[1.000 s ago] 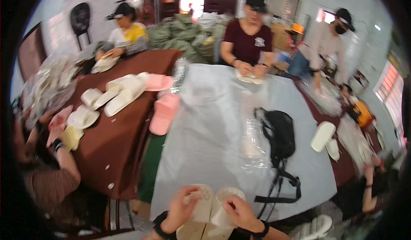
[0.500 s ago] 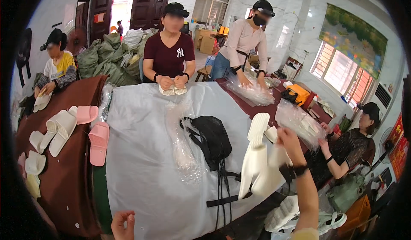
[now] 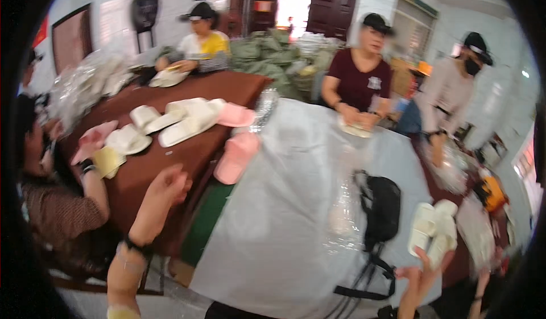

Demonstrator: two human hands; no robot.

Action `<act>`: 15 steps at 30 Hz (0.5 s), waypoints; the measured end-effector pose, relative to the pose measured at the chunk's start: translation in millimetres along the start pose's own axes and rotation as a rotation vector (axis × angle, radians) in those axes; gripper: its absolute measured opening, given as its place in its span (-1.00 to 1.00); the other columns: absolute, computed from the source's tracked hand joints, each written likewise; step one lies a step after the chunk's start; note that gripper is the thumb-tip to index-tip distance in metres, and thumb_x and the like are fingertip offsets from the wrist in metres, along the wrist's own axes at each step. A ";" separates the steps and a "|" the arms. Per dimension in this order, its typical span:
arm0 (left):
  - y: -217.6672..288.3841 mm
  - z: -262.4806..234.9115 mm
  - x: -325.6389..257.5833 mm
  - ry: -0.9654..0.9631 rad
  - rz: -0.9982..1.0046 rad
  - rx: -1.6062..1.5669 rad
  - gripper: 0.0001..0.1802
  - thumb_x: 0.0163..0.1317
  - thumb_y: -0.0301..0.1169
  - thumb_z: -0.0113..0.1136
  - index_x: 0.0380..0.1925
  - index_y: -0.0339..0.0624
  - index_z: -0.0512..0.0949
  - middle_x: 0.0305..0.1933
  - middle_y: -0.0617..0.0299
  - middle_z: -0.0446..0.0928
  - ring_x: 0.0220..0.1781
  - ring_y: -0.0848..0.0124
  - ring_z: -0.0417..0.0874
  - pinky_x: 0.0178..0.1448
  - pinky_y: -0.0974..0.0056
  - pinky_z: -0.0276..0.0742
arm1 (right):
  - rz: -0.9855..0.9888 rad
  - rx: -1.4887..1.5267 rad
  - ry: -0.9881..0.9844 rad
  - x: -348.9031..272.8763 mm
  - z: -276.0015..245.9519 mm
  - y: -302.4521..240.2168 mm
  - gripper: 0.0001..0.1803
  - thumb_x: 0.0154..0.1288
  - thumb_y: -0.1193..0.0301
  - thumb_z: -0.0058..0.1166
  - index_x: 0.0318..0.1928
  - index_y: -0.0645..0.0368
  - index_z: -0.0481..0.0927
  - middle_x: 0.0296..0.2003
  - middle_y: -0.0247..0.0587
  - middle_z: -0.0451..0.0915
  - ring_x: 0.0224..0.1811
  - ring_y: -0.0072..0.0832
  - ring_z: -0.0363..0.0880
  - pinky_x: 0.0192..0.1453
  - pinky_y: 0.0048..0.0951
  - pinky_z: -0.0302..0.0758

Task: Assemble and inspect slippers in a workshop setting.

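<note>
Since the earlier frame: view swung left; left hand went from the grey worktop's near-left corner out over the brown worktop; white slippers, blurred near the right hand then, now sit sharper by the grey worktop's right edge.

Left hand: raised, fingers loosely bent, nothing seen in it. Right hand: fingers apart at the slippers' near ends, seemingly touching; can't tell if it grips. Black bag just left of them, its strap trailing to the near edge. Pink slipper over the gap between worktops.

Risks, my judgement: slippers could tip off the right edge if nudged outward, being so close to it; strap could snag the right hand, lying near the wrist; pink slipper could drop through the gap if knocked.

Writing: pale chest mark on the maroon shirt across the worktop, too blurred here. No label legible on slippers or bag.
</note>
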State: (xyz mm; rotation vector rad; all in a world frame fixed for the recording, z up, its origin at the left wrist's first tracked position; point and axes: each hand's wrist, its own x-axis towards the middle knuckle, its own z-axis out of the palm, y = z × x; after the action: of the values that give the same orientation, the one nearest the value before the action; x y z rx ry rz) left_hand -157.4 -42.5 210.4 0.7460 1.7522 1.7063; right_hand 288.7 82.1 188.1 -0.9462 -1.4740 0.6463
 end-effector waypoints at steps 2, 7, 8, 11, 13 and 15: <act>-7.8 -38.0 41.0 0.093 0.042 -0.005 -0.41 0.18 -0.24 0.09 0.15 -0.27 0.20 -0.06 0.25 0.41 -0.04 0.48 0.44 -0.04 0.36 0.35 | -0.188 -0.068 -0.026 -3.0 2.8 -28.7 -0.80 0.29 0.48 -0.16 -0.24 0.33 0.51 -0.16 0.01 0.47 -0.56 -0.34 0.44 -0.45 -0.41 0.39; -40.6 -82.5 148.0 0.492 0.259 0.569 -0.32 -0.05 -0.27 0.22 0.04 -0.46 0.29 0.01 -0.17 0.41 0.04 0.12 0.45 0.07 0.21 0.38 | -0.208 -0.015 -0.320 -4.9 42.4 -57.1 -0.56 0.34 0.21 -0.19 -0.49 0.32 0.52 -0.29 -0.02 0.50 -0.52 -0.40 0.39 -0.44 -0.53 0.37; -45.0 -67.1 163.2 0.491 0.206 0.662 -0.35 -0.06 -0.30 0.21 0.02 -0.46 0.30 -0.01 -0.18 0.42 0.03 0.10 0.46 0.07 0.18 0.38 | -0.299 -0.150 -0.609 0.5 52.4 -52.9 -0.65 0.32 0.25 -0.14 -0.36 0.33 0.51 -0.34 -0.07 0.53 -0.46 -0.42 0.44 -0.39 -0.54 0.38; -64.2 -64.0 221.2 0.551 0.180 0.791 -0.38 -0.07 -0.32 0.19 0.01 -0.44 0.32 -0.01 -0.18 0.42 0.05 0.07 0.45 0.08 0.14 0.38 | 0.456 0.109 -0.871 -38.7 88.5 -31.7 -0.56 0.29 0.41 -0.07 0.14 0.23 0.23 -0.25 -0.12 0.53 -0.42 -0.57 0.50 -0.37 -0.59 0.43; -69.4 -64.3 258.7 0.594 0.190 0.824 -0.38 -0.08 -0.32 0.19 0.02 -0.41 0.31 0.02 -0.16 0.40 0.08 0.06 0.42 0.09 0.12 0.38 | 0.387 0.021 -1.051 -54.1 96.9 -1.5 -0.49 0.29 0.43 -0.08 0.23 0.20 0.16 -0.21 -0.14 0.52 -0.44 -0.59 0.49 -0.37 -0.61 0.43; -69.5 -65.5 288.7 0.854 -0.049 1.049 -0.35 -0.07 -0.26 0.16 0.05 -0.34 0.29 0.10 -0.09 0.36 0.14 0.02 0.36 0.10 0.09 0.37 | 0.372 0.074 -0.942 -69.2 105.9 9.6 -0.41 0.30 0.43 -0.10 0.30 0.15 0.03 -0.22 -0.17 0.53 -0.45 -0.59 0.49 -0.38 -0.61 0.43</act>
State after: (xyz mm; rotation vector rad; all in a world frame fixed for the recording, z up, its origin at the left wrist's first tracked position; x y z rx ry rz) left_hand -401.1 123.3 136.0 0.3157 3.2936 0.9919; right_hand 183.8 42.3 129.0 -0.9016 -2.0713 1.5538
